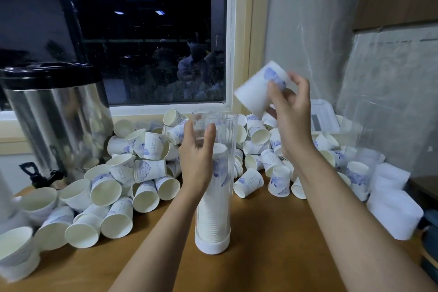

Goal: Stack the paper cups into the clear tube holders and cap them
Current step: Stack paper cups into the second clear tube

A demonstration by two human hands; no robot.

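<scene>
One cup (256, 95): pinched in right hand (294, 111), mouth tilted down.
Tube (220, 197): clasped by left hand (196, 154), down-left of the right grip.

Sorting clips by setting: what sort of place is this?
Probably an office pantry or drinks corner: a steel drinks urn and heaps of paper cups on a wooden counter.

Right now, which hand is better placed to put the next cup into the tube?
The right hand: it holds a cup, mouth tilted down, above and beside the open top of the tube. The left hand grips the tube, steadying it.
</scene>
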